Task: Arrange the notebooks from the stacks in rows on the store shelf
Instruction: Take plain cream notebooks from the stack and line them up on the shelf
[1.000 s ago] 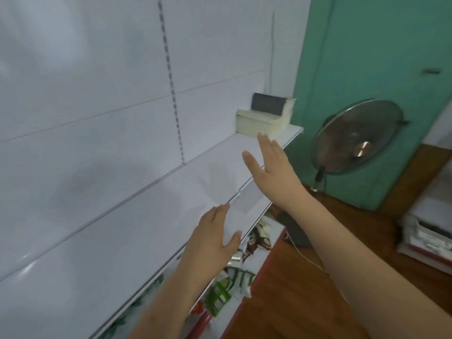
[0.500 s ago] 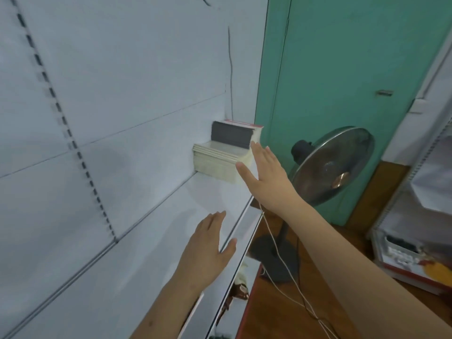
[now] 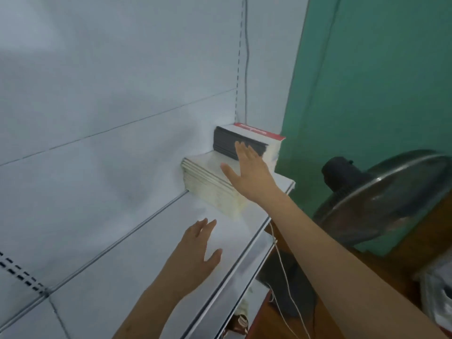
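Two stacks of notebooks sit at the far right end of the white store shelf (image 3: 156,245). The low stack (image 3: 208,184) has pale covers and cream page edges. Behind it stands a taller stack (image 3: 247,140) with dark spines and a red-and-white top cover. My right hand (image 3: 249,174) reaches over the low stack with fingers straight, its fingertips in front of the taller stack's dark spines; contact is unclear. My left hand (image 3: 198,253) hovers open above the bare shelf, short of the stacks, holding nothing.
A white back panel (image 3: 110,81) with slotted uprights rises behind the shelf. A green wall (image 3: 379,81) stands to the right. A metal standing fan (image 3: 381,199) is close beside the shelf end, with a white cord (image 3: 283,270) hanging by the shelf edge. Lower shelves hold goods.
The view has closed in on the stacks. My right hand has advanced from the shelf's front edge to above the low stack. My left hand has followed along the shelf.
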The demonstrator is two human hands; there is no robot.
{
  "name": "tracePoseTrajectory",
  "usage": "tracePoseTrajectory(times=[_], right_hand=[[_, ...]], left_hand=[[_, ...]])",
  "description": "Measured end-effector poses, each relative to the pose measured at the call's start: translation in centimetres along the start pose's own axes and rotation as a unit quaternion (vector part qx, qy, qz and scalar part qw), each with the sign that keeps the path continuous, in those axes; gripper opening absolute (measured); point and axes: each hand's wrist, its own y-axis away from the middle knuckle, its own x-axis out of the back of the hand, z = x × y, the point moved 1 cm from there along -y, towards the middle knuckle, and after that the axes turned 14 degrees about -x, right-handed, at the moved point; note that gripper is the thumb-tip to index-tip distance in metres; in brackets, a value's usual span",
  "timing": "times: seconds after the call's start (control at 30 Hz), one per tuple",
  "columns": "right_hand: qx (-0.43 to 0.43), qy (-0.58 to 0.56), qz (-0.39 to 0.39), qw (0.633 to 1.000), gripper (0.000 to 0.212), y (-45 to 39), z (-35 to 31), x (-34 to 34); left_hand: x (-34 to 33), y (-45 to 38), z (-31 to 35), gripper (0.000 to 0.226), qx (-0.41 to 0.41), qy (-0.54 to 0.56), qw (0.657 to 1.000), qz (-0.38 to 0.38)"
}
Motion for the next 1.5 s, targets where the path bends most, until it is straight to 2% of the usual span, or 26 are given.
tracePoseTrajectory(times=[0.1, 0.23, 0.3, 0.37, 0.47, 0.53, 0.6, 0.63, 0.67, 0.73, 0.8, 0.87, 0.93, 1.0, 1.07, 1.17, 1.23, 1.27, 1.3, 1.37, 1.43, 1.5], right_hand=[[0.036, 0.028, -0.056, 0.997, 0.073, -3.9, 1.8, -2.3], [0.074, 0.059, -0.151, 0.984, 0.074, -5.0, 3.1, -5.3], [0.106, 0.04, -0.148, 0.983, 0.07, -3.8, 3.6, -6.3], [0.113, -0.023, -0.085, 0.99, 0.062, -2.1, 3.9, -6.6], [0.087, -0.144, -0.042, 0.985, 0.079, 0.8, 3.3, -6.4], [0.137, -0.139, -0.044, 0.98, 0.07, 2.7, 2.4, -6.4], [0.228, -0.115, -0.087, 0.963, 0.066, 4.2, 1.4, -6.3], [0.263, -0.108, -0.121, 0.951, 0.068, 4.5, 1.2, -6.2], [0.283, -0.112, -0.149, 0.941, 0.071, 4.5, 1.2, -6.0], [0.259, -0.151, -0.149, 0.942, 0.077, 3.3, 1.6, -5.5], [0.183, -0.161, -0.096, 0.965, 0.078, 1.0, 2.7, -5.5], [0.123, -0.095, -0.071, 0.985, 0.076, -1.5, 3.6, -5.9], [0.089, -0.005, -0.093, 0.992, 0.076, -2.9, 4.1, -7.0], [0.079, 0.03, -0.087, 0.993, 0.067, -2.7, 4.0, -8.0], [0.087, 0.04, -0.035, 0.995, 0.053, -1.5, 3.5, -8.2], [0.096, -0.04, 0.038, 0.994, 0.032, 0.5, 2.8, -7.7], [0.095, -0.121, 0.107, 0.982, 0.025, 2.3, 1.4, -6.4], [0.096, -0.141, 0.128, 0.977, 0.029, 3.6, 0.4, -5.8], [0.114, -0.139, 0.125, 0.976, 0.037, 5.2, -0.6, -5.4], [0.195, -0.095, 0.047, 0.975, 0.052, 8.3, -2.5, -5.9], [0.255, -0.075, -0.044, 0.963, 0.06, 10.3, -3.0, -7.2], [0.253, -0.085, -0.086, 0.96, 0.062, 10.1, -2.6, -7.8]], left_hand=[[0.4, -3.1, -0.4, 0.068, 0.044, -0.001, 0.999, 0.018], [1.3, -5.8, -0.5, 0.062, 0.126, 0.063, 0.984, 0.106], [1.4, -6.6, 0.0, 0.058, 0.172, 0.131, 0.965, 0.15], [1.5, -7.1, 0.3, 0.057, 0.221, 0.208, 0.931, 0.203], [1.6, -7.9, 0.8, 0.066, 0.246, 0.381, 0.844, 0.285], [2.0, -8.6, 1.3, 0.061, 0.204, 0.534, 0.752, 0.33], [3.0, -8.9, 1.6, 0.05, 0.205, 0.638, 0.643, 0.372], [3.5, -8.8, 1.4, 0.046, 0.227, 0.655, 0.603, 0.395], [3.8, -8.4, 0.9, 0.041, 0.248, 0.65, 0.583, 0.419], [4.1, -7.0, -0.5, 0.039, 0.27, 0.617, 0.575, 0.464], [4.6, -5.3, -1.4, 0.036, 0.279, 0.593, 0.579, 0.485], [5.2, -3.6, -1.7, 0.031, 0.283, 0.572, 0.593, 0.49], [5.4, -2.3, -1.6, 0.029, 0.288, 0.565, 0.603, 0.484], [5.2, -1.5, -1.5, 0.029, 0.298, 0.564, 0.608, 0.472], [4.9, -1.3, -1.4, 0.029, 0.304, 0.566, 0.61, 0.464], [4.4, -1.7, -1.0, 0.03, 0.297, 0.572, 0.612, 0.458], [4.3, -2.2, -0.6, 0.044, 0.269, 0.59, 0.613, 0.45], [4.4, -2.5, -0.4, 0.056, 0.246, 0.612, 0.61, 0.44], [4.5, -2.9, -0.5, 0.068, 0.226, 0.629, 0.607, 0.429], [4.5, -3.5, -0.1, 0.073, 0.198, 0.649, 0.605, 0.417], [4.3, -3.6, -0.1, 0.049, 0.211, 0.617, 0.625, 0.429], [3.9, -2.9, -0.7, 0.036, 0.241, 0.571, 0.632, 0.465]])
